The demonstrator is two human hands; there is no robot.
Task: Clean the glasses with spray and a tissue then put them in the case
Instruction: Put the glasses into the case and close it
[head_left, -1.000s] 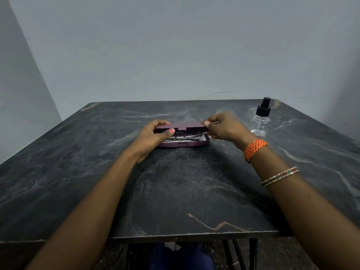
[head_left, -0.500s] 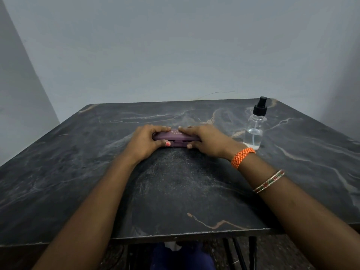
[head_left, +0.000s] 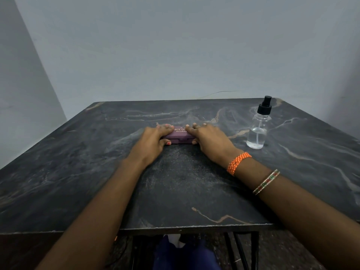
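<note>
From the head camera I see a flat, purple rectangular glasses case lying shut on the dark marble-patterned table, about midway across it and a little beyond the centre. Gold lettering shows on the lid between the two hands; I can only read part of it. My left hand covers the left end of the case: its fingers lie fairly straight over the top of the lid, close together, with the thumb tucked against the near side of the case, its pink nail showing. My right hand covers the right end in much the same way, fingers stretched across the lid and resting on it, thumb against the near edge. Both hands seem to press flat on the case; I cannot tell whether either one truly grips it. With the lid down, the glasses are out of sight. A small clear plastic spray bottle with a black pump top stands upright on the table to the right of the right hand, apart from it, partly filled with clear liquid. On the right forearm I see a braided orange wristband and, further up the arm, a thin beaded bangle. A plain grey wall stands behind the table.
</note>
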